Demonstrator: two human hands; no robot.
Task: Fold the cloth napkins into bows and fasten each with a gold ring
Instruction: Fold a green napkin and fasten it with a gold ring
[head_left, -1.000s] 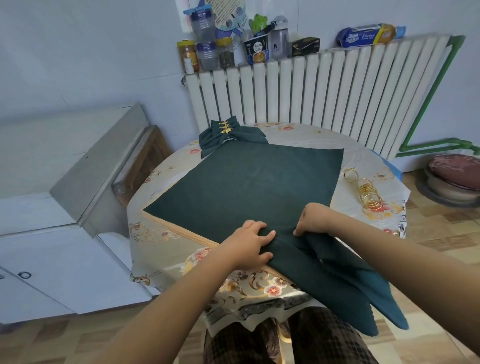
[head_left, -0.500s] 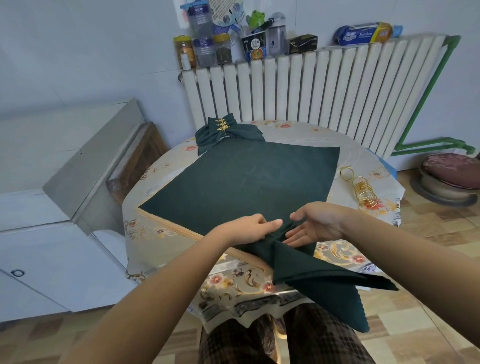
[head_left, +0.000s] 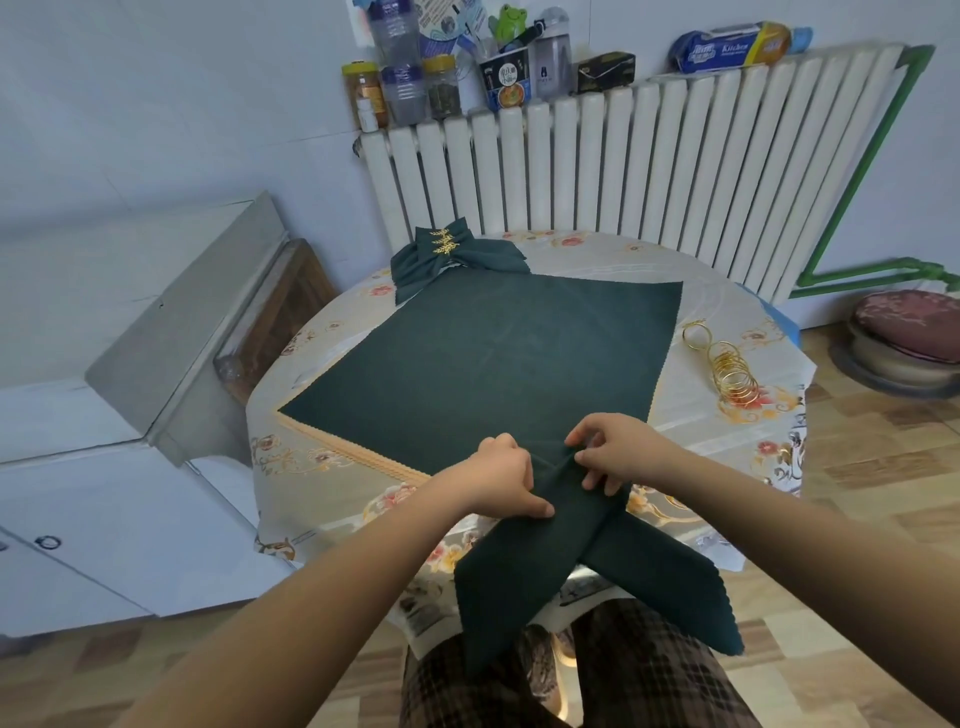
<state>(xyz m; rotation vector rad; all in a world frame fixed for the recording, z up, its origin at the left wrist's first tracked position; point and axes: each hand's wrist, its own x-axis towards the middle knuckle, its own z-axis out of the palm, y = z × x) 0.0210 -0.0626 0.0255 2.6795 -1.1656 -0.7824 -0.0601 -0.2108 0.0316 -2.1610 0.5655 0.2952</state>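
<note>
On the round bench covered with a floral oilcloth (head_left: 322, 467), a dark green square cloth napkin (head_left: 488, 358) lies flat, its near corner gathered at the bench's front edge. There the left hand (head_left: 506, 480) grips the gathered cloth, fingers curled and thumb pressing the fold, while the right hand (head_left: 613, 452) pinches the same bunch from the other side. Below the hands two green tails (head_left: 597, 566) cross and hang over the edge above plaid trousers (head_left: 649, 675). A finished green napkin bow with a gold leaf ring (head_left: 452, 254) sits at the far edge, touching the flat napkin's corner. A row of thin gold rings (head_left: 730, 371) rests to the right, just beside the napkin. Behind stands a white radiator (head_left: 649, 166).
</note>
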